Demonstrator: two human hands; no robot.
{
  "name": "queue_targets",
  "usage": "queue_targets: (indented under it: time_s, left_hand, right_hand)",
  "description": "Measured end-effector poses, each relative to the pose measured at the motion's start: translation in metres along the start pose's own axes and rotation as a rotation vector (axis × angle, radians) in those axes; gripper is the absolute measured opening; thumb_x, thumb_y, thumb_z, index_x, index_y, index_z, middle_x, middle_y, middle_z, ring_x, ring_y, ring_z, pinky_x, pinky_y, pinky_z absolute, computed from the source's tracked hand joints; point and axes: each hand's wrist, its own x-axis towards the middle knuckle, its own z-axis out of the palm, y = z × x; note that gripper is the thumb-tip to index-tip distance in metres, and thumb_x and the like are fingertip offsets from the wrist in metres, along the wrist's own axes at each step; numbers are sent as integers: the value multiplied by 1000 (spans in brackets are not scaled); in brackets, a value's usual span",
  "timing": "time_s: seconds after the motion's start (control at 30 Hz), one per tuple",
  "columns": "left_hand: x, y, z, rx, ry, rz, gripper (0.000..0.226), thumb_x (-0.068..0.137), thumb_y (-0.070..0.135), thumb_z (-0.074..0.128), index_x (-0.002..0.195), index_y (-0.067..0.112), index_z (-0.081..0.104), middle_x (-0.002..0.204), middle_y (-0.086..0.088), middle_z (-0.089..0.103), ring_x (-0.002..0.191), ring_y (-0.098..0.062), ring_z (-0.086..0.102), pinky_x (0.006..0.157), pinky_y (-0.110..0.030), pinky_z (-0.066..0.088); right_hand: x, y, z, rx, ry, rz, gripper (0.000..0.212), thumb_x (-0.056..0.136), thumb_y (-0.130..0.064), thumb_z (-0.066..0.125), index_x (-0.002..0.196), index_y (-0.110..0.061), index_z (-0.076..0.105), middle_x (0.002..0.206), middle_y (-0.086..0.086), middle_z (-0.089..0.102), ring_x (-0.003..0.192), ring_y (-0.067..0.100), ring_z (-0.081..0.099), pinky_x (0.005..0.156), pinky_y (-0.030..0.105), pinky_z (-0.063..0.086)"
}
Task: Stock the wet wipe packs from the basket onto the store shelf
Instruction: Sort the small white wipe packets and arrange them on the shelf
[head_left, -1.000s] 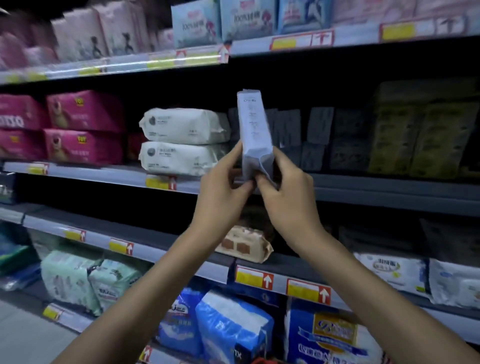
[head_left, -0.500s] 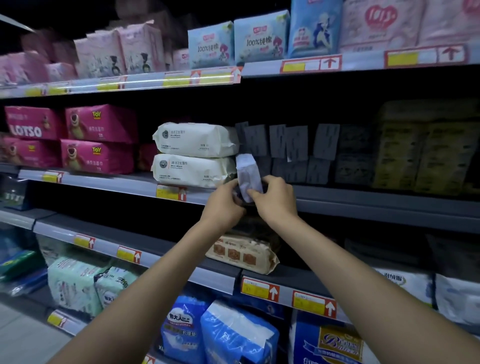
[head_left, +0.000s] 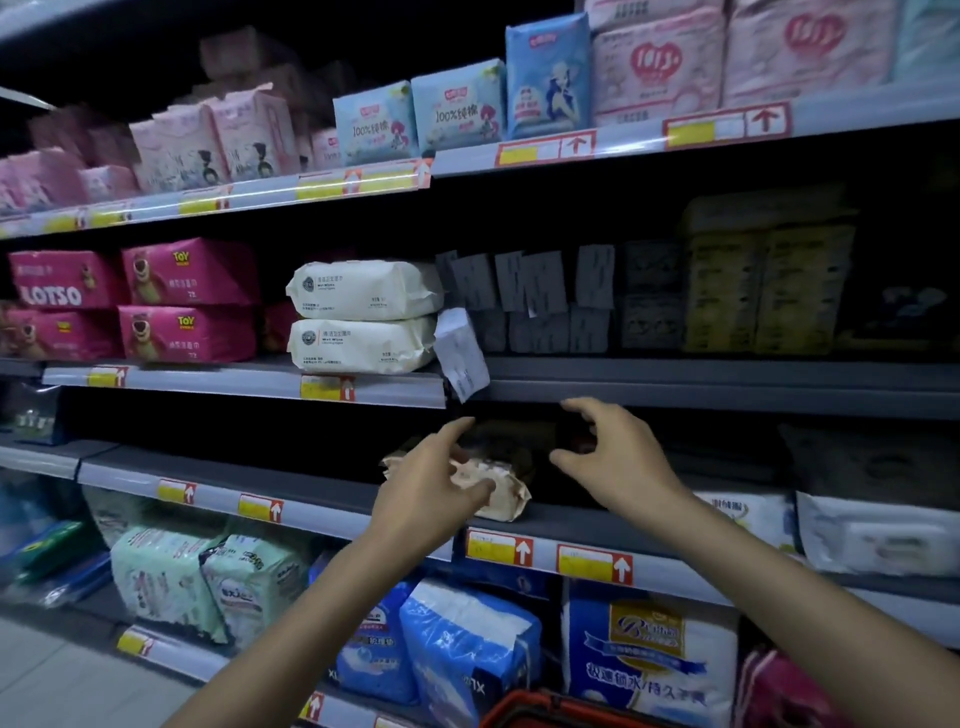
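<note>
Head view: a slim, pale grey-white plastic wet wipe pack (head_left: 460, 352) stood tilted at the front edge of the dark grey metal shelf (head_left: 727, 387), a little left of the frame's centre, its lower end hanging over the shelf lip. Neither hand held it. It leaned just right of two stacked cream-white soft packs (head_left: 363, 317), seemingly touching the lower one. A row of upright dark grey packs (head_left: 545, 291) stood behind it and to the right.

Below the pack, the left hand (head_left: 431, 499) was held out with fingers spread wide and the forefinger pointing up towards it, gripping nothing. It overlapped a beige and brown soft pack (head_left: 506, 493) on the next shelf down; whether it touched that pack could not be told. The right hand (head_left: 621, 462) hovered to the right at about the same height, fingers loosely apart and gripping nothing.

Bright pink boxed packs (head_left: 187, 301) filled the left of the same shelf. At the bottom centre of the frame showed the rim of a red plastic basket (head_left: 545, 707), with blue bagged packs (head_left: 467, 654) just above it.
</note>
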Motion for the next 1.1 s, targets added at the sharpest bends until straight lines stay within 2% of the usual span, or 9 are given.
queue_targets:
  time_s: [0.13,0.2,0.33,0.47,0.6,0.77,0.93,1.03,1.1]
  left_hand:
    - [-32,19,28,155,-93,112,84,87,52,71,159,41,30,152,11,47,139,-14,47,101,-39,49]
    - [-47,25,50,208,-149,166,85,88,56,70,161,37,29,159,10,39,146,-16,39,106,-38,46]
    - [-73,28,94,301,-280,235,89,90,65,65,163,34,24,169,5,24,154,-20,27,115,-45,41]
    - [-104,25,146,344,-429,276,95,87,69,62,164,38,16,171,3,19,158,-22,18,121,-48,34]
    - [-138,13,196,382,-579,280,96,85,70,61,163,41,14,171,2,20,157,-23,19,122,-51,32]
    - [-183,-5,255,440,-779,290,91,86,68,61,161,37,20,164,5,27,152,-22,27,117,-47,36]
    - [-216,-23,315,485,-964,260,82,89,62,61,158,33,29,151,0,43,141,-29,42,110,-45,41]
    - [-227,-32,351,462,-1046,193,80,88,64,63,155,31,35,145,-3,48,135,-31,49,105,-45,47]
    - [-230,-37,373,428,-1104,113,85,88,65,65,157,24,34,149,-7,47,135,-34,49,105,-46,48]
  right_hand:
    - [-49,41,-15,-106,-98,25,80,88,-42,77,156,-24,38,151,3,43,136,22,47,102,28,41]
    - [-75,67,-20,-138,-156,56,86,88,-47,75,159,-27,30,156,1,35,139,20,42,106,30,40]
    - [-117,115,-19,-201,-240,111,94,86,-54,75,161,-29,23,156,-2,27,138,20,41,104,31,43]
    - [-161,163,-10,-226,-303,152,98,77,-52,81,157,-32,28,153,5,34,143,26,39,113,41,41]
    - [-199,206,6,-316,-450,218,98,81,-52,74,161,-28,21,156,9,28,147,28,32,118,38,34]
    - [-237,259,29,-393,-658,271,96,83,-49,73,160,-27,21,157,9,26,145,32,35,115,42,38]
    - [-263,290,40,-486,-920,322,74,90,-40,71,152,-19,35,143,11,40,134,35,45,104,40,45]
    - [-281,299,45,-592,-994,271,79,98,-26,64,161,-14,19,160,18,26,144,38,35,111,40,38]
    - [-294,305,46,-682,-1030,253,77,101,-18,59,163,-12,13,164,23,16,147,41,30,113,45,35]
